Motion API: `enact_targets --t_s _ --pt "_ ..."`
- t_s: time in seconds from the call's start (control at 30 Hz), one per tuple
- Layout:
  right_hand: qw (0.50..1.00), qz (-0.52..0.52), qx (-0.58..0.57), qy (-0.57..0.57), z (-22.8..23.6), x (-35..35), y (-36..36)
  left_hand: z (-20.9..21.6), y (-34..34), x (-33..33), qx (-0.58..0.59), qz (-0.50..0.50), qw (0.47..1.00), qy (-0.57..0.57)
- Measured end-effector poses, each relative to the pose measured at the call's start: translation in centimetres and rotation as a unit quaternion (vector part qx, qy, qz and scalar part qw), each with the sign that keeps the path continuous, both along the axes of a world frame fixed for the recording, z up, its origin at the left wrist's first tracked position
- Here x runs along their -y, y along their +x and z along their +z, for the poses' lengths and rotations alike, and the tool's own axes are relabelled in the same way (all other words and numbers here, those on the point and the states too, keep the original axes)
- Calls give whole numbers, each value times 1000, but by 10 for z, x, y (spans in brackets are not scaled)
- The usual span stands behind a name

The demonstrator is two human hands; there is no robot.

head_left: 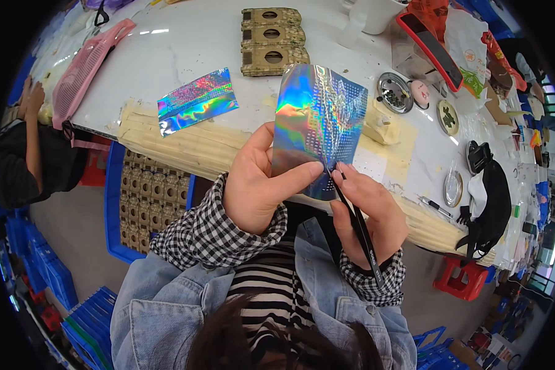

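Evidently, a shiny sheet [299,123] is held at the near edge of the table [191,37], pinched by the left hand [253,185], while black tweezers [365,237] are gripped in the right hand [379,213], their tips close beside the left thumb. Probably, control is best gained if the sheet is braced near those tips and the tweezers are squeezed lightly, so creasing is avoided.

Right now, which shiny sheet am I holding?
The sheet in your left hand, with the tweezers at its lower part; the other sheet lies left of it on the table.
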State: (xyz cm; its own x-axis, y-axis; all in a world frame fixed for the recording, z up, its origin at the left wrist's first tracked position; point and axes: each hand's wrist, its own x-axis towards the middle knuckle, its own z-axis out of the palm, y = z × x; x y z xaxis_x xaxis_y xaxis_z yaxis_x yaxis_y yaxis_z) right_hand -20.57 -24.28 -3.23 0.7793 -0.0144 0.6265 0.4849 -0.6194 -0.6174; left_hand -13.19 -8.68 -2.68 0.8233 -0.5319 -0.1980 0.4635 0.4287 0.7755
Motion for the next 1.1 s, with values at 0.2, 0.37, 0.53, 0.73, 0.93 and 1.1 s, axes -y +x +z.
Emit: enact_targets --t_s 0.2,0.37,0.53,0.73,0.93,1.1 --pt "1000 -8 -14 16 -2 -2 -2 -2 -1 1 -2 4 1000 -4" --pt "1000 -11 -17 19 -2 -4 -1 -3 -1 -1 10 1 1000 1" --pt "1000 -14 -17 16 0 -4 -1 -3 0 -1 15 -2 1000 -5" --pt "999 -19 -17 23 -1 -7 0 -4 -1 -2 23 5 1000 0" --pt "999 -26 -14 22 1 -8 1 -4 -1 -1 26 7 1000 13" --pt "999 -35 -16 11 3 -8 2 -5 -2 0 35 14 999 11"
